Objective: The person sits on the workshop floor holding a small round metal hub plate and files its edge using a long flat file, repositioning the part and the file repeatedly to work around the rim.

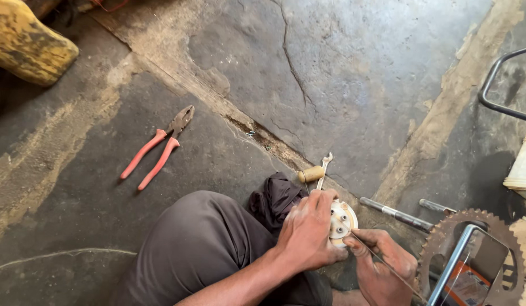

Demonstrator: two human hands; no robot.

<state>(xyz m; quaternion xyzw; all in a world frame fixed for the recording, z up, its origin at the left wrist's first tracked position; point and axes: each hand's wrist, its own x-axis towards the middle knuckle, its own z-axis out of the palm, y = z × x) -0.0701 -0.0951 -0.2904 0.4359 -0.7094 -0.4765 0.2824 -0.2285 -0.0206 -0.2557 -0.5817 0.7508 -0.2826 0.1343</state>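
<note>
Left hand: the left hand (pixel 308 232) is closed around a small round pale part (pixel 342 220), covering most of it from the 9 o'clock side.
Right hand: the right hand (pixel 382 266) is at about 5 o'clock from the part; its fingers pinch a thin wire (pixel 387 266) whose end meets the face of the part.
Round part: it is held in the air above the person's knee (pixel 200 243), low in the picture, and shows some small holes or studs on its face; what kind of part it is cannot be told clearly.
Progress: judging from the view, the work on the part is in the middle; the wire is at the face but it is not clear if it is already passed through a hole.
Floor at 10 o'clock: red-handled pliers (pixel 158 148) lie on the stone floor (pixel 353 73), well apart from the hands.
Floor at 12 o'clock: a small spanner (pixel 324 167) and a tool with a yellowish handle (pixel 311 174) lie just above the hands, beside a dark cloth (pixel 274 198).
Floor at 3 o'clock: a metal rod (pixel 396 214) and a toothed sprocket (pixel 472 226) lie near the right hand.
</note>
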